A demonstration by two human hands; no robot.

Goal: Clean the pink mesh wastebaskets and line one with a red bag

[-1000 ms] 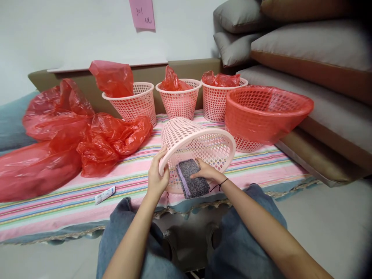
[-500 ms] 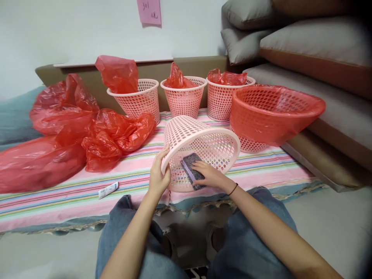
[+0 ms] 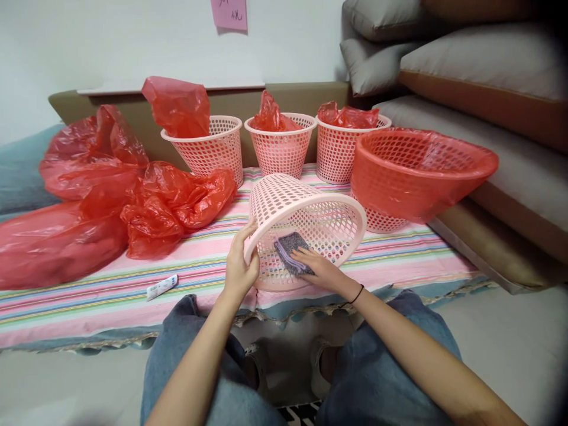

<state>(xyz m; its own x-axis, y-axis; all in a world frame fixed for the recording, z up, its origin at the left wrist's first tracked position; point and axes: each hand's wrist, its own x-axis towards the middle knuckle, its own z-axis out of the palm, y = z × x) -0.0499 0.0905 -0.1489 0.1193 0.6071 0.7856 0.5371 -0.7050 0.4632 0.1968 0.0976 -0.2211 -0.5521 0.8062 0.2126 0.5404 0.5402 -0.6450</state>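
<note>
A pale pink perforated plastic basket (image 3: pixel 284 204) lies on its side, its mouth turned toward me. My left hand (image 3: pixel 239 263) grips its rim at the left, thumb inside and fingers round the outside. Inside the mouth, my right hand (image 3: pixel 322 269) presses a folded grey and purple cloth (image 3: pixel 290 251) against the lower inner wall. The fingers of that hand lie over the cloth's right part.
Behind stand three more pink baskets (image 3: pixel 226 151) with red plastic bags in them. A basket covered by a red bag (image 3: pixel 399 186) is at the right, near stacked cushions (image 3: pixel 479 142). Loose red bags (image 3: pixel 84 231) and a small white object (image 3: pixel 162 287) lie left.
My right hand and the cloth have shifted slightly within the basket, and the cloth now lies more folded. The left hand keeps its hold on the rim. The view has tilted slightly.
</note>
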